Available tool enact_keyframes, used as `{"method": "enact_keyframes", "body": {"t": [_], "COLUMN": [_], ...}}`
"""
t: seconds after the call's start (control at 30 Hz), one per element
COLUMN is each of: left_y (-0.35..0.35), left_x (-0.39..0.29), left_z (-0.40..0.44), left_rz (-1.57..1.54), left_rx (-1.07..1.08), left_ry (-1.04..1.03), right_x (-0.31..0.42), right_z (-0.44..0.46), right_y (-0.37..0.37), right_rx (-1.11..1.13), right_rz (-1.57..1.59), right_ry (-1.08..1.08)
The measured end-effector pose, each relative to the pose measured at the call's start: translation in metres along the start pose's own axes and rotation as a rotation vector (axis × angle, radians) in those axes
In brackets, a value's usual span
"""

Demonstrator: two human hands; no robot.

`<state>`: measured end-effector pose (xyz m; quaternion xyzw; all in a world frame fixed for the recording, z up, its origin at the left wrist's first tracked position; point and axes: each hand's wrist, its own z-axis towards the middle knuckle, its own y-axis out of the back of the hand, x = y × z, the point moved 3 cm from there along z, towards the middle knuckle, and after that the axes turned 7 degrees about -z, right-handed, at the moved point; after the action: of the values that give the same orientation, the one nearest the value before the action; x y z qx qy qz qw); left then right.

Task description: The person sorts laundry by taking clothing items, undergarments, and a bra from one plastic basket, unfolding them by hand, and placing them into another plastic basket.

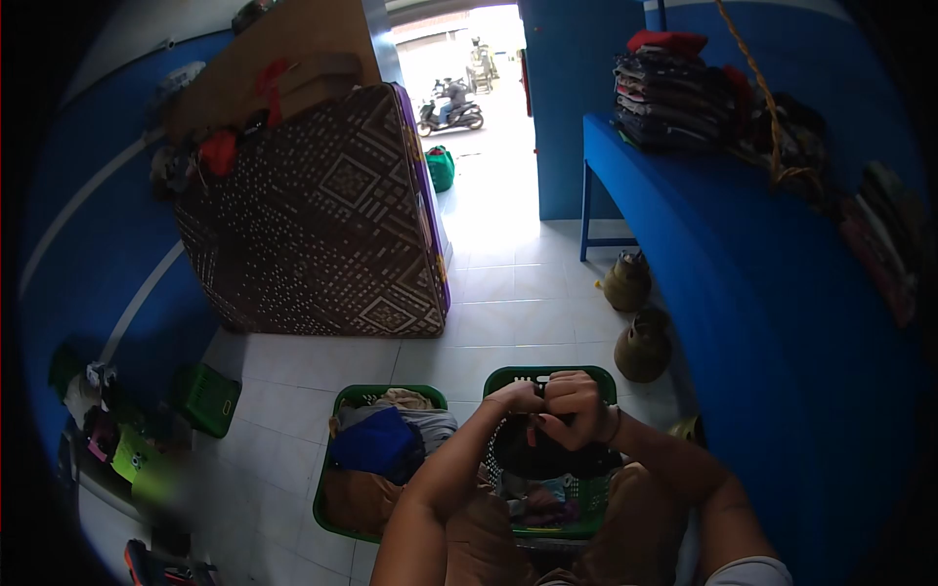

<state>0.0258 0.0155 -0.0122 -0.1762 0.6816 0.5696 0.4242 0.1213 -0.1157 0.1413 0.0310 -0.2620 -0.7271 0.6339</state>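
Note:
A piece of black clothing (562, 459) hangs bunched below my two hands, over the green basket (500, 379) in front of my knees. My left hand (521, 397) is closed on the cloth at its upper edge. Close beside it, my right hand (576, 408) is a fist gripping the same cloth, with the knuckles up. What kind of garment it is cannot be made out. Some lighter clothes (542, 500) lie deeper in that basket, partly hidden by the black cloth and my legs.
Left of it, a second green basket (320, 493) holds folded clothes, including a blue one (376, 439). Two gas cylinders (643, 352) stand beside the blue table (723, 244), which bears a clothes stack (674, 98). A patterned mattress (322, 225) leans near the bright doorway.

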Motion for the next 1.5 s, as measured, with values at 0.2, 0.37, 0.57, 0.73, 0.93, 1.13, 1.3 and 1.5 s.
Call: {"method": "enact_keyframes", "body": {"t": [0.2,0.37,0.57,0.73,0.93,1.13,1.3,1.5], "left_y": [0.05,0.069,0.081,0.075,0.049,0.051,0.049,0.045], "left_x": [0.005,0.005,-0.003,-0.007,-0.02,-0.062,-0.072,-0.074], "left_z": [-0.003,-0.012,-0.013,-0.004,0.007,-0.011,-0.019,-0.019], "left_rz": [-0.42,-0.761,-1.107,-1.294,-1.46,-1.278,-1.102,-1.138], "left_rx": [0.064,0.113,0.027,0.115,0.125,0.224,0.331,0.466], "left_ry": [0.197,0.364,0.287,0.187,0.301,0.249,0.227,0.2], "right_x": [-0.02,-0.057,-0.084,-0.102,-0.115,-0.174,-0.19,-0.168], "right_z": [-0.001,-0.017,-0.033,-0.054,-0.082,-0.121,-0.129,-0.125], "right_y": [0.026,0.037,0.043,0.035,0.003,-0.015,-0.012,-0.016], "right_rx": [-0.019,-0.012,0.128,0.377,0.536,0.445,0.142,0.143], "right_rz": [-0.225,-0.426,-0.593,-0.522,-0.027,-0.178,0.076,0.522], "right_ry": [-0.062,-0.268,-0.419,-0.713,-0.944,-0.908,-1.055,-1.015]}}
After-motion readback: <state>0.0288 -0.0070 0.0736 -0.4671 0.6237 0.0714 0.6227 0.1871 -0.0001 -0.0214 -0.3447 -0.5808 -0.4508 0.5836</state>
